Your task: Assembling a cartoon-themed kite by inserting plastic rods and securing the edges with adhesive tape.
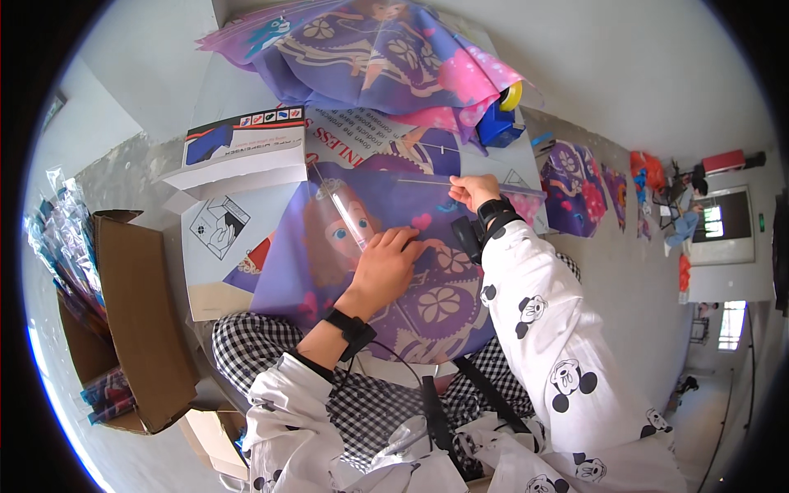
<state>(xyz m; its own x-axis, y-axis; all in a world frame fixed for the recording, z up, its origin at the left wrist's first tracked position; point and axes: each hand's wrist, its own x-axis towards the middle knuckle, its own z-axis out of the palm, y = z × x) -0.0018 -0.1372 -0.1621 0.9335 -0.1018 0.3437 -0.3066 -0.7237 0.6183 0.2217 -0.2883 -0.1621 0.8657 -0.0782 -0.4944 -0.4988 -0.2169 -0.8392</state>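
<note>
A purple kite sail (288,267) printed with a cartoon girl is spread over the work surface before me. My left hand (385,267) rests on it palm down, fingers stretched over the cloth. By the knuckles lies a slim clear tube (349,209) with white in it, running up toward a white box. At the sail's upper right edge, my right hand (475,191) pinches a thin pale rod (423,181) between thumb and fingers. The rod sticks out to both sides of that hand.
Beyond stands the open white box (246,160). A second purple printed sheet (362,62) drapes at the far edge, beside a blue tape dispenser (499,125) with yellow tape. On my left, a brown carton (144,320) holds several plastic-wrapped packs (66,238). More printed sheets (573,187) lie rightward.
</note>
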